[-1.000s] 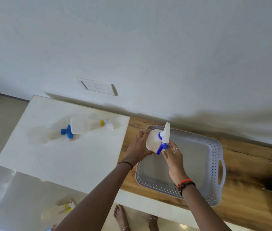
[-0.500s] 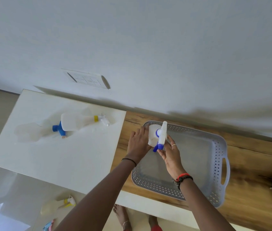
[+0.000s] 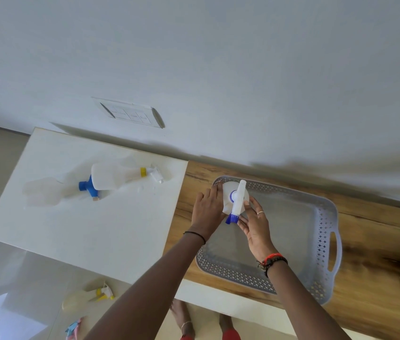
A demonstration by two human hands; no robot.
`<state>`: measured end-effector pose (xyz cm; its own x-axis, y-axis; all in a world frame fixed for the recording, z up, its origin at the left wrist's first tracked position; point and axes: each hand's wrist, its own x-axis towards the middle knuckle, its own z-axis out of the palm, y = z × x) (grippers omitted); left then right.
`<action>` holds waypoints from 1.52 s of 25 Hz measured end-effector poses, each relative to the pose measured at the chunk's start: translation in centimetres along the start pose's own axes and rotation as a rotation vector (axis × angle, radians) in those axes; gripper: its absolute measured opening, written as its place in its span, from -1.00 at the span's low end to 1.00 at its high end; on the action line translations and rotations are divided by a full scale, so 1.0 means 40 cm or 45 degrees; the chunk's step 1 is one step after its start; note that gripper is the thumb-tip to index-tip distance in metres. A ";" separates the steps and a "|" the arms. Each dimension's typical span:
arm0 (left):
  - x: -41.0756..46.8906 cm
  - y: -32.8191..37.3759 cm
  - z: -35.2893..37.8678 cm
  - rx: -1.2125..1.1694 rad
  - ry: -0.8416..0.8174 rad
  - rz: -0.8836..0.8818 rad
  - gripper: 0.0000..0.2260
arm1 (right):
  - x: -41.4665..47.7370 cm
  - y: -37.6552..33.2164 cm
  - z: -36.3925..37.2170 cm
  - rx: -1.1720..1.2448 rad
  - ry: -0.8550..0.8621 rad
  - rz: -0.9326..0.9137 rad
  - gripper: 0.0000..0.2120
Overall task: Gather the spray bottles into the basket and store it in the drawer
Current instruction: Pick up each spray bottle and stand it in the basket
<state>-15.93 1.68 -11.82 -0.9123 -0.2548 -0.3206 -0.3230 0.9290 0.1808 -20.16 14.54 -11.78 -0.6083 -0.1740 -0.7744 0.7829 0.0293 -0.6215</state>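
Both hands' grip held upright spray bottle [image 3: 234,201] over basket [image 3: 321,231] far-left corner; left hand [image 3: 207,211] left, right hand [image 3: 255,225] right.

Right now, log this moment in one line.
hands: both on blue-trigger spray bottle | place: basket left corner | remaining: two bottles on white table

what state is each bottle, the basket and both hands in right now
blue-nozzle spray bottle: upright in the basket's far left corner, held
basket: on the wooden counter, otherwise empty
yellow-collar bottle: lying on white table
blue-collar bottle: lying beside it
left hand: on bottle
right hand: on bottle
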 end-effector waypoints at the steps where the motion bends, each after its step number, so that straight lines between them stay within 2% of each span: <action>1: -0.004 -0.002 -0.003 -0.006 0.001 0.007 -0.40 | -0.004 0.000 0.002 -0.031 0.043 0.024 -0.58; 6: -0.047 -0.030 -0.034 -0.152 0.066 0.043 -0.34 | -0.060 0.023 0.029 0.086 0.342 0.143 -0.62; 9: -0.079 -0.080 -0.069 -0.255 0.116 0.083 -0.33 | -0.111 0.054 0.064 0.245 0.418 0.171 -0.66; 12: -0.123 -0.170 -0.108 -0.332 0.226 0.073 -0.40 | -0.164 0.089 0.116 0.306 0.431 0.164 -0.68; 17: -0.207 -0.416 -0.160 -0.182 0.359 -0.100 -0.53 | -0.218 0.116 0.274 0.226 0.271 0.075 -0.87; 22: -0.224 -0.617 -0.199 -0.056 0.296 -0.204 -0.51 | -0.182 0.123 0.472 0.119 -0.060 0.227 -0.92; 27: -0.175 -0.716 -0.197 -0.009 0.129 -0.276 -0.27 | -0.094 0.141 0.630 0.019 -0.168 0.312 -0.66; 29: -0.156 -0.741 -0.186 0.019 0.091 -0.269 -0.18 | -0.066 0.149 0.676 0.012 -0.174 0.344 -0.63; 33: -0.123 -0.767 -0.160 0.075 0.019 -0.245 -0.07 | -0.018 0.171 0.736 -0.238 -0.273 0.366 -0.64; 38: -0.089 -0.784 -0.142 0.309 -0.012 -0.218 -0.08 | 0.005 0.188 0.774 -0.273 -0.305 0.360 -0.58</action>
<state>-3.96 -28.08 -11.08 -0.8470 -0.4122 -0.3358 -0.4016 0.9099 -0.1038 -10.34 -15.74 -12.93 -0.3065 -0.3529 -0.8840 0.8541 0.3080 -0.4191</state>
